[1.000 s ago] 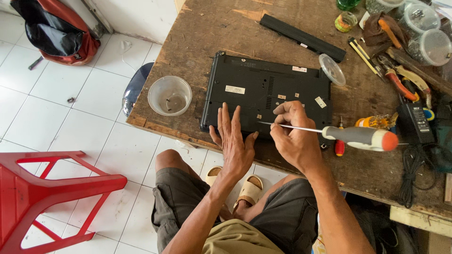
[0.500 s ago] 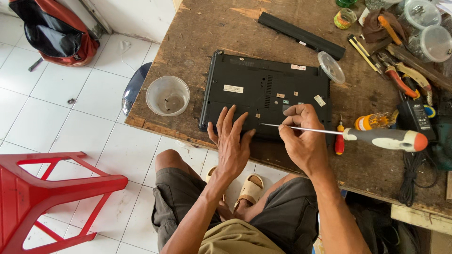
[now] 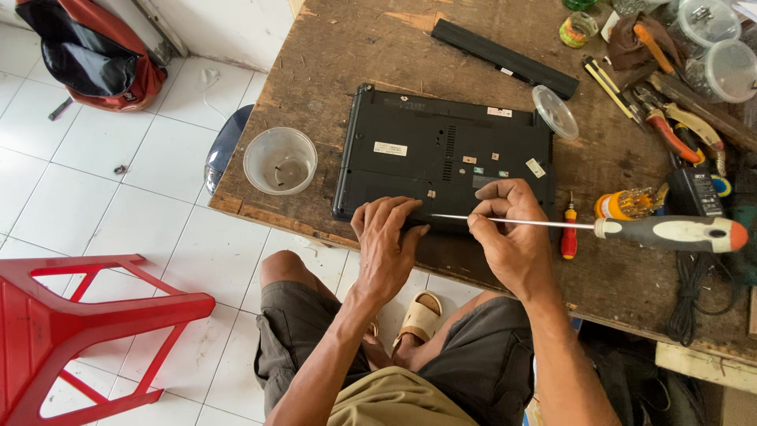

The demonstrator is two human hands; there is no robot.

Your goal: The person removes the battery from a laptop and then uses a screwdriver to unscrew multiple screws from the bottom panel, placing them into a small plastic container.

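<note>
Upturned black laptop (image 3: 441,154) lies on the worn wooden bench (image 3: 347,55). Left hand (image 3: 386,244) presses its near edge, fingers together. Right hand (image 3: 512,233) pinches the screwdriver (image 3: 670,233) by its thin shaft. Looks rigid, fragile plastic; best gripped at the edges.

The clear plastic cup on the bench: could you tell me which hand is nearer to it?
Left. The left hand rests on the laptop's front edge, right of the clear plastic cup; the right hand is farther right, pinching the screwdriver shaft.
</note>
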